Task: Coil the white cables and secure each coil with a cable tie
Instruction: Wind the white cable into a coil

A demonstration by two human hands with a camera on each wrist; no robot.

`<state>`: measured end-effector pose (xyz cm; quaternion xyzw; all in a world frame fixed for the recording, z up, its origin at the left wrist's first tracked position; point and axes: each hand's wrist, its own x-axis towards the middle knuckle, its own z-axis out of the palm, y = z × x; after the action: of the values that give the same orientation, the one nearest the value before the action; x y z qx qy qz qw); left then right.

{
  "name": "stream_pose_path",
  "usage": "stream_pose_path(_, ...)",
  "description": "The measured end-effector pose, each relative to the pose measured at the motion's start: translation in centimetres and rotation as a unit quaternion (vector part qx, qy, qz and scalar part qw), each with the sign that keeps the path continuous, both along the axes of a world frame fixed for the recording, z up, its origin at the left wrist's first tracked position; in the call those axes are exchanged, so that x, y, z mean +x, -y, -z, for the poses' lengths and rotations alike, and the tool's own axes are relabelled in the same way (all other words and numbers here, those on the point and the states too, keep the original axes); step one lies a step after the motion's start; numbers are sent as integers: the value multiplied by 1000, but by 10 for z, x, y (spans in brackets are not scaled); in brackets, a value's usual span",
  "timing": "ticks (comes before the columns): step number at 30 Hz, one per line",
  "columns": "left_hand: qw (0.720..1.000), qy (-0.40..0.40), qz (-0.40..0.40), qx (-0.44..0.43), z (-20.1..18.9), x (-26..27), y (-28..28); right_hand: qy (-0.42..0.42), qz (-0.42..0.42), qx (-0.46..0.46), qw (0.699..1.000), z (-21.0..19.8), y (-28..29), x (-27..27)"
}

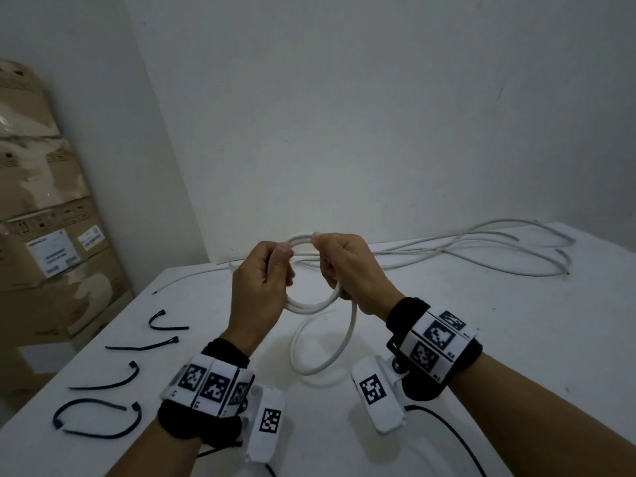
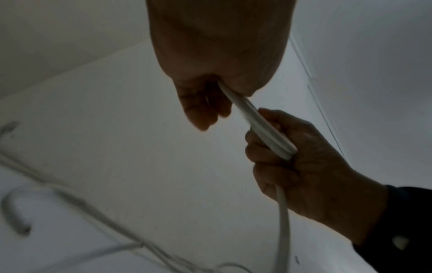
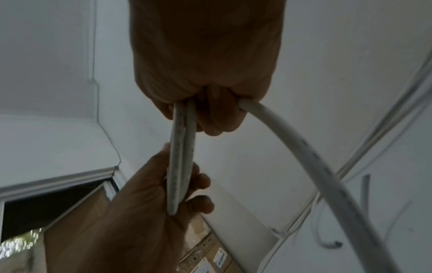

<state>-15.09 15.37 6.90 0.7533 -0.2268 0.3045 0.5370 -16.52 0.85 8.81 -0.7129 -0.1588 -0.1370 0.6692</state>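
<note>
Both the left hand (image 1: 263, 287) and right hand (image 1: 347, 270) grasp the white cable coil (image 1: 309, 306) above the bench (image 1: 481, 339). Labels on the stacked cardboard boxes (image 1: 51, 235) are unreadable.

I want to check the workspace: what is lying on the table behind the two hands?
Behind the left hand and right hand, loose white cables sprawl across the table. The hands hide part of them.

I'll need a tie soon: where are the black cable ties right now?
In the head view, the black cable ties lie loose on the white table, to the left of the left hand.
</note>
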Motion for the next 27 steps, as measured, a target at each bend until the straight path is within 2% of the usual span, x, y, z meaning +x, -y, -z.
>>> stream_pose_path(3, 997, -21, 31, 63, -13, 4, -3, 20, 12, -53, 998, -1, 2, 1)
stream_pose_path(5, 994, -52, 54, 77, -19, 5, -2, 25, 9, -57, 998, -3, 2, 1)
stream_pose_path(7, 995, -49, 50, 72, -18, 6, -1, 25, 5, -71, 997, -4, 2, 1)
stream_pose_path(10, 999, 4, -25, 39, -9, 10, 1, 19, 30, -107, 994, -4, 1, 1)
stream_pose_path(14, 992, 6, -116, -48, -4, 16, 3, 23, 70, -156, 985, 7, -6, 0)
stream_pose_path(20, 990, -2, -111, -90, 4, 10, 8, 2, 15, 59, 998, 10, -11, -3)
stream_pose_path(24, 984, -18, -132, -117, 3, 10, 5, -7, 30, 145, 989, 10, -14, -3)
stream_pose_path(27, 973, -39, -154, -169, 2, 16, 0, -11, -15, 178, 984, 14, -20, -6)
